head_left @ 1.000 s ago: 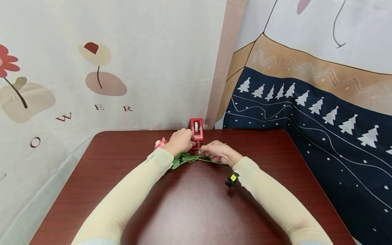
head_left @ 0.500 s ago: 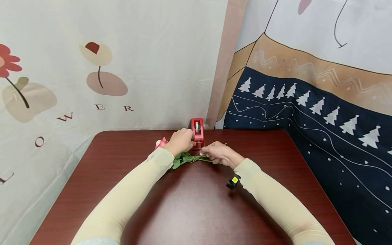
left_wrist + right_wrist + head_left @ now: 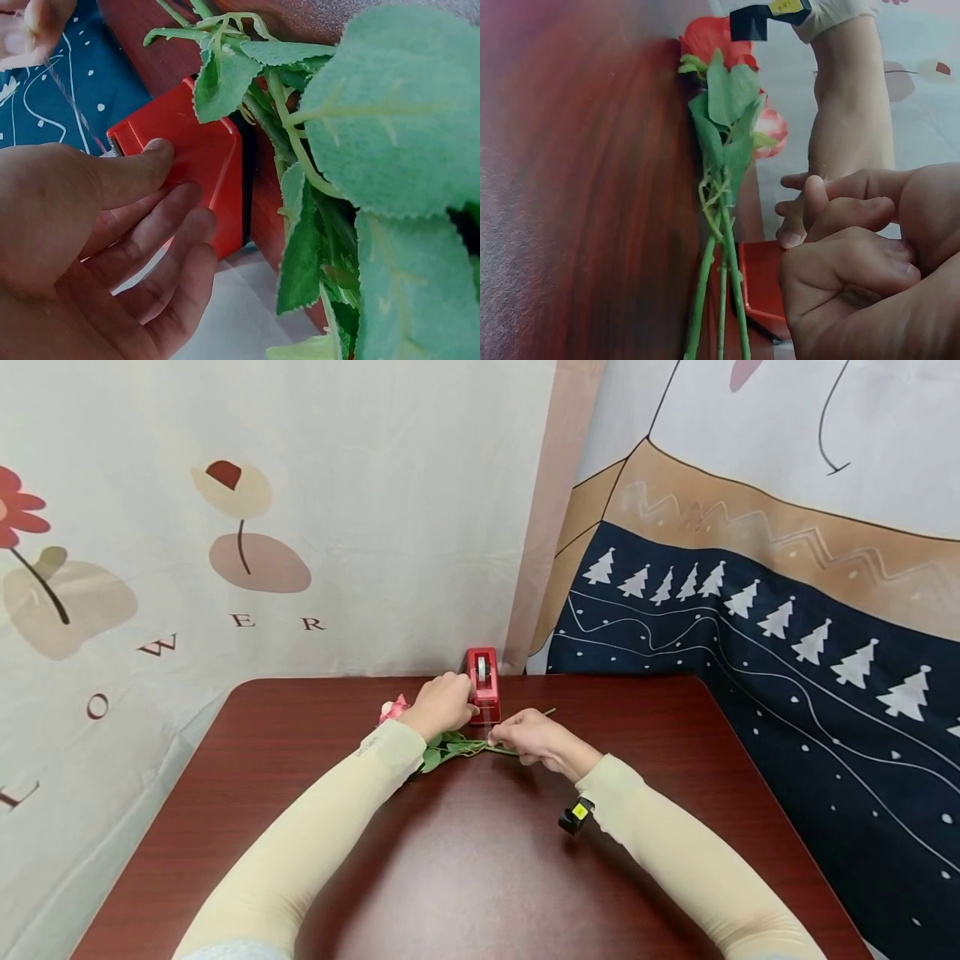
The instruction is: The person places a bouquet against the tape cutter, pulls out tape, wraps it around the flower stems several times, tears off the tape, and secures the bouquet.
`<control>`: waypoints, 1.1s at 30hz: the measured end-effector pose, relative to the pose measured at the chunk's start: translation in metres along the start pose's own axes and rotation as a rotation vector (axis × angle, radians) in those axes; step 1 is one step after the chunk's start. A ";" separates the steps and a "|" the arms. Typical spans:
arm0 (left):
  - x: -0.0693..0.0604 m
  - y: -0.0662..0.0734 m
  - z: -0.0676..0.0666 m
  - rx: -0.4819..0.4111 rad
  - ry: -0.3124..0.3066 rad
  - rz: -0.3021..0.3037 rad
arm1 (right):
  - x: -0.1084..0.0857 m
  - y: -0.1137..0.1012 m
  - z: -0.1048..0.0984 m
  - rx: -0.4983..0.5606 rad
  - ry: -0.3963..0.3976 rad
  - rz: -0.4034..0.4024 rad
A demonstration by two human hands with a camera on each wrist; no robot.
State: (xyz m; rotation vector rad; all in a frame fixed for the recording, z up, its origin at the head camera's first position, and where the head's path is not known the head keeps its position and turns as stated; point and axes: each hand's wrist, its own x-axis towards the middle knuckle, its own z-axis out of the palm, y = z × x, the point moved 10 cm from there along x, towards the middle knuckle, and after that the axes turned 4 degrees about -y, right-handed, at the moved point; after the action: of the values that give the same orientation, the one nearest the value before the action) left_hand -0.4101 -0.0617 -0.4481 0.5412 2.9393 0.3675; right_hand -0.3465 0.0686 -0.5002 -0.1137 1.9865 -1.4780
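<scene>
My left hand (image 3: 442, 703) grips the side of a red tape dispenser (image 3: 483, 681) near the back of the table. In the left wrist view the thumb lies on the dispenser's red body (image 3: 214, 146), and the fingers curl along its side. A strip of clear tape (image 3: 71, 101) runs from its toothed edge to my right hand (image 3: 542, 737), which pinches the tape's end. Beside the dispenser lie artificial roses, a red bloom (image 3: 709, 41) and a pink-white bloom (image 3: 771, 135), with green leaves (image 3: 390, 112) and several stems (image 3: 724, 292).
The dark red wooden table (image 3: 480, 860) carries all of this. A pale printed curtain (image 3: 390, 527) hangs behind its far edge, and a navy cloth with white trees (image 3: 750, 693) hangs to the right. A black wrist camera (image 3: 573, 817) sits at my right sleeve.
My right hand has shifted slightly toward me and to the right, drawing out more tape. More stem end shows behind it. The left hand and dispenser stay in place.
</scene>
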 end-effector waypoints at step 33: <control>-0.030 0.015 -0.003 0.174 0.061 0.044 | -0.011 0.013 0.009 -0.058 -0.049 -0.016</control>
State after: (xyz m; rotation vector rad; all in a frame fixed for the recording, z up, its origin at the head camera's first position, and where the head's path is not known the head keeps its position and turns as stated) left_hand -0.3780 -0.0596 -0.4387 0.6277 3.0408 0.1347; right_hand -0.3289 0.0702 -0.5083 -0.1894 1.9934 -1.4148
